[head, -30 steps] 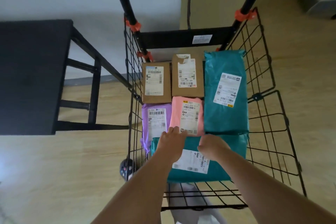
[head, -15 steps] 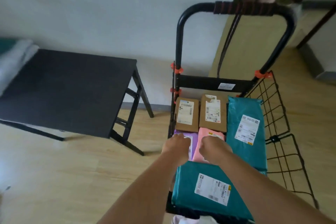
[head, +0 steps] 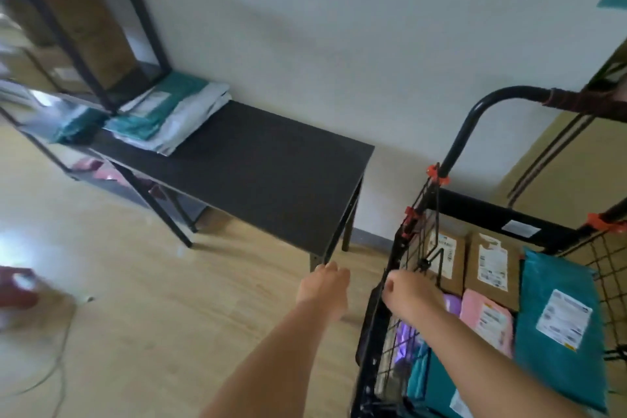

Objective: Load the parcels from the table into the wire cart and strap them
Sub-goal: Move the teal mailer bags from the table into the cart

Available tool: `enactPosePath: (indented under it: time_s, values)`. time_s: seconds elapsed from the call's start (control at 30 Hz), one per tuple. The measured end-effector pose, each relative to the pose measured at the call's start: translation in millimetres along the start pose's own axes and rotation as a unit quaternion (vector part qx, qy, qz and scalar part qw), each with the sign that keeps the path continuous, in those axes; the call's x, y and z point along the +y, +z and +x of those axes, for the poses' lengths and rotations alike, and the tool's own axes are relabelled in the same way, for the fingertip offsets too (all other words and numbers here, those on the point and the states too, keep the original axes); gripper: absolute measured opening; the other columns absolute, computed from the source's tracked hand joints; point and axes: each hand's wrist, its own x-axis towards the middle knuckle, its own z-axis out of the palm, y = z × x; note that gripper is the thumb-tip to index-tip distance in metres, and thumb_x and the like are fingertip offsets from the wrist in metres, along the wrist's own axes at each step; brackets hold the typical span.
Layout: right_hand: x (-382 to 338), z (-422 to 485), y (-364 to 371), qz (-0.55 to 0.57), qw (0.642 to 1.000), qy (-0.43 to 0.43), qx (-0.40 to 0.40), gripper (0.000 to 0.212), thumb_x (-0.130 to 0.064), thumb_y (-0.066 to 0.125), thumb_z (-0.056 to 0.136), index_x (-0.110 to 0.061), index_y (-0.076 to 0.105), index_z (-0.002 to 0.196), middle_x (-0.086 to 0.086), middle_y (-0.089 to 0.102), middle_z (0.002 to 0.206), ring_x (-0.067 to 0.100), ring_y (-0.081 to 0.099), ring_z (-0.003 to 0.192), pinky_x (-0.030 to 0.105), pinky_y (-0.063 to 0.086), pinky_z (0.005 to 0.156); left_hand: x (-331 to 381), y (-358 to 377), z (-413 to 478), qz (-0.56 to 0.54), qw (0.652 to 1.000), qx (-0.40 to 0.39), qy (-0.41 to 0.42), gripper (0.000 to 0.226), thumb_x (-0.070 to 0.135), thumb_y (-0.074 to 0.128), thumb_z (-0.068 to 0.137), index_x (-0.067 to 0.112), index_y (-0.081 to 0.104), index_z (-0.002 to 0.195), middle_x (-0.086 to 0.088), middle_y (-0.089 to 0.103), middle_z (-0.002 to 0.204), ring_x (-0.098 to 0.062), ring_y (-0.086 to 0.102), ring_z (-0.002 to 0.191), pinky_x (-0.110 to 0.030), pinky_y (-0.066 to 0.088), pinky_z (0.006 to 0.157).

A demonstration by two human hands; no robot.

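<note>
The black wire cart (head: 400, 268) stands at the right and holds several parcels: two brown boxes (head: 492, 263), a pink mailer (head: 488, 319), a purple mailer (head: 453, 304) and a large teal mailer (head: 559, 319). More teal and white parcels (head: 169, 112) lie in a pile at the far left end of the black table (head: 264, 173). My left hand (head: 324, 288) hangs over the floor near the table's front corner, fingers loosely curled, holding nothing. My right hand (head: 410, 294) is above the cart's left wall, fingers curled, holding nothing that I can see.
A black metal shelf (head: 88, 27) with brown boxes stands at the far left behind the table. A red object (head: 17, 285) and a thin cable (head: 61, 350) lie on the wooden floor at left. The cart's handle (head: 509, 92) arches up at the right.
My view has swung left toward the table. Both hands have left the parcels in the cart; the left hand has moved out over the floor, and the right hand is now above the cart's left wall.
</note>
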Motion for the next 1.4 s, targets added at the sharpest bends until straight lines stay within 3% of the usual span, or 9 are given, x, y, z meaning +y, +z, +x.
enactPosePath:
  time_s: [0.17,0.37,0.53,0.73,0.87,0.97,1.13,1.4]
  values:
    - [-74.4,-15.8,17.9,-0.032,0.998,-0.051,-0.019,0.011,-0.030,0.051,0.094,-0.026,0.059,0.089,-0.006,0.055,0.079,0.018,0.052,0.076,0.026,0.036,0.060,-75.3,-3.4,-30.4,-0.025,0.999,0.008,-0.042,0.038,0.013,0.052,0.095,0.018,0.052,0.133,-0.006,0.053,0.129,-0.025,0.050,0.120,-0.039,0.047,0.098]
    - [-146.4,-25.2,41.7,-0.040,0.994,-0.093,-0.037,0.011,-0.029,0.052,0.096,-0.025,0.061,0.091,-0.006,0.062,0.087,0.015,0.058,0.081,0.025,0.041,0.059,-149.0,-5.1,-60.2,-0.054,0.995,0.021,-0.079,0.035,0.015,0.048,0.097,0.021,0.053,0.131,-0.003,0.053,0.129,-0.024,0.049,0.121,-0.038,0.046,0.095]
    - [-199.8,-31.2,63.7,-0.056,0.989,-0.121,-0.066,0.015,-0.032,0.053,0.097,-0.024,0.065,0.102,-0.005,0.066,0.095,0.013,0.063,0.088,0.027,0.053,0.074,-202.6,-7.7,-88.1,-0.071,0.991,0.012,-0.111,0.035,0.016,0.047,0.097,0.019,0.054,0.131,-0.005,0.053,0.130,-0.025,0.050,0.123,-0.038,0.045,0.098]
    - [-252.0,-32.3,78.9,-0.085,0.981,-0.157,-0.081,0.018,-0.032,0.050,0.098,-0.026,0.063,0.108,-0.004,0.067,0.103,0.017,0.063,0.097,0.033,0.054,0.083,-253.3,-13.5,-114.8,-0.100,0.982,0.025,-0.161,0.036,0.016,0.046,0.096,0.019,0.055,0.130,-0.006,0.054,0.129,-0.026,0.051,0.122,-0.034,0.044,0.096]
    - [-280.7,-26.6,80.8,-0.091,0.976,-0.183,-0.071,0.014,-0.032,0.053,0.097,-0.026,0.062,0.107,-0.006,0.066,0.098,0.013,0.062,0.091,0.031,0.055,0.081,-272.0,-18.1,-124.9,-0.109,0.974,0.047,-0.193,0.035,0.015,0.045,0.097,0.019,0.055,0.130,-0.005,0.054,0.128,-0.024,0.050,0.121,-0.034,0.045,0.096]
    - [-300.9,-20.4,83.0,-0.084,0.973,-0.206,-0.065,0.013,-0.032,0.055,0.097,-0.026,0.062,0.106,-0.008,0.064,0.093,0.011,0.062,0.086,0.028,0.055,0.077,-287.6,-22.1,-128.4,-0.117,0.967,0.053,-0.220,0.037,0.009,0.044,0.096,0.016,0.054,0.131,-0.006,0.053,0.128,-0.024,0.049,0.121,-0.034,0.043,0.095]
    - [-335.2,-0.5,84.9,-0.083,0.964,-0.239,-0.077,0.017,-0.032,0.055,0.097,-0.026,0.061,0.111,-0.007,0.065,0.103,0.011,0.062,0.092,0.027,0.054,0.079,-318.3,-39.5,-123.4,-0.108,0.953,0.061,-0.277,0.041,0.004,0.041,0.093,0.015,0.053,0.130,-0.006,0.054,0.126,-0.023,0.050,0.117,-0.034,0.044,0.094]
    - [-405.8,82.3,36.5,-0.048,0.959,-0.268,-0.077,0.017,-0.030,0.051,0.097,-0.026,0.062,0.108,-0.006,0.065,0.108,0.013,0.060,0.097,0.029,0.051,0.078,-370.4,-109.4,-62.3,-0.094,0.943,0.074,-0.311,0.046,0.000,0.041,0.089,0.014,0.052,0.132,-0.007,0.053,0.129,-0.025,0.050,0.120,-0.036,0.046,0.097]
